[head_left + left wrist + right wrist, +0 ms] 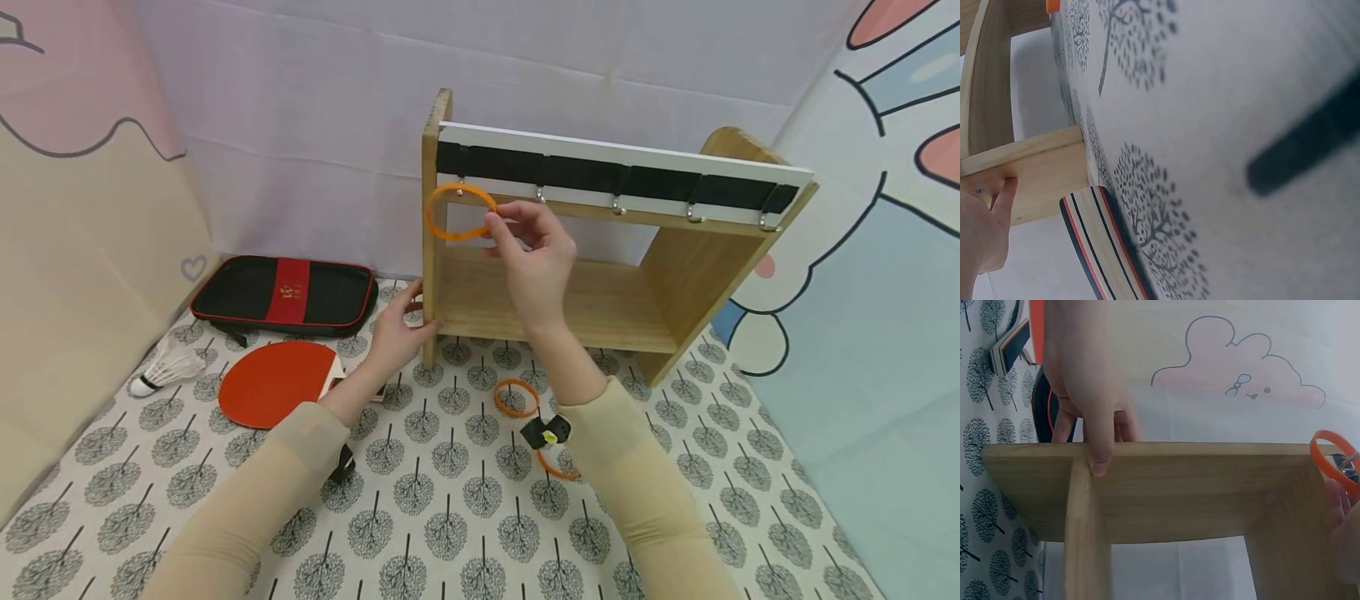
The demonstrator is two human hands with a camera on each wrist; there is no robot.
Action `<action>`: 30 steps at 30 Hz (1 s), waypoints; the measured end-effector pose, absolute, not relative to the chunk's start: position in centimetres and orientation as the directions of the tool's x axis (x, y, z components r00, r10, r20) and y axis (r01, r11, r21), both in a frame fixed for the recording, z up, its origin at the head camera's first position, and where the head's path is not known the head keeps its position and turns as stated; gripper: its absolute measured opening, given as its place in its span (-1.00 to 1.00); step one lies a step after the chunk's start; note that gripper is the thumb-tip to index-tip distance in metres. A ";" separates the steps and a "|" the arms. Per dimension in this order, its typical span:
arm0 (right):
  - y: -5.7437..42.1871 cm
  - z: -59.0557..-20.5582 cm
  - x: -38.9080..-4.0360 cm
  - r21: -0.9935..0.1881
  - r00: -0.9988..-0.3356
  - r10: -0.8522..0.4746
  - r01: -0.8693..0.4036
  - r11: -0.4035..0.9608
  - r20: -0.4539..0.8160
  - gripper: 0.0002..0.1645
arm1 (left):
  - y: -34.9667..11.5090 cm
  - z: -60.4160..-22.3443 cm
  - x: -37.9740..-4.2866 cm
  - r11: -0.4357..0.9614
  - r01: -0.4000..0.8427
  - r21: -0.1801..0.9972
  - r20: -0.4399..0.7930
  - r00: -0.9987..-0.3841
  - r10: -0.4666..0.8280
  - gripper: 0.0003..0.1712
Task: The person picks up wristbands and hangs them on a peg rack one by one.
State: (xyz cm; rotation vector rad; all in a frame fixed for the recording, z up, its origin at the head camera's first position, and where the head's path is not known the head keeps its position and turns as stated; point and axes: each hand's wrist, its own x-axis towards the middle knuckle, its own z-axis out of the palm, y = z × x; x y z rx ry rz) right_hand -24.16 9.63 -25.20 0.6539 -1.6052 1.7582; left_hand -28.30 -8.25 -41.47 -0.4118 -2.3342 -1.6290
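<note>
On tree-print cloth, a wooden rack is gripped by the left hand; an orange ring, pinched by the right hand near the leftmost hook, is apparently being aligned, threading seemingly required.

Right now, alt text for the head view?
A right hand pinches an orange ring near the hooks on a wooden shelf; the left hand grips the shelf's side. Two more rings, a red paddle, a shuttlecock and a black case lie on tree-print cloth.

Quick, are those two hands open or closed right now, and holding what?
Left hand: closed, gripping the side of the wooden shelf.
Right hand: closed, pinching an orange ring.
</note>
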 end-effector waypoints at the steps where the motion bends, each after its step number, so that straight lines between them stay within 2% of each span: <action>1: 9.6 -25.2 -24.1 -0.667 -0.663 0.143 -0.745 -0.027 0.735 -0.78 | -8.2 -41.4 -28.3 0.332 0.374 0.866 0.370 -0.926 0.079 -0.13; 8: 9.5 -24.9 -23.3 -0.724 -0.726 0.154 -0.685 -0.080 0.670 -0.81 | -8.1 -41.6 -28.3 0.331 0.365 0.870 0.356 -0.930 0.088 -0.13; 16: 10.6 -27.4 -24.5 -0.755 -0.762 0.111 -0.647 -0.109 0.638 -0.78 | -8.0 -41.5 -28.2 0.319 0.379 0.869 0.371 -0.924 0.088 -0.13; 20: 11.3 -27.9 -24.0 -0.775 -0.784 0.101 -0.621 -0.118 0.612 -0.77 | -8.1 -41.6 -28.2 0.313 0.377 0.872 0.369 -0.925 0.085 -0.13; 30: 14.3 -28.5 -21.8 -0.798 -0.799 -0.006 -0.602 0.021 0.602 -0.70 | -8.1 -41.6 -28.3 0.322 0.366 0.873 0.358 -0.930 0.087 -0.12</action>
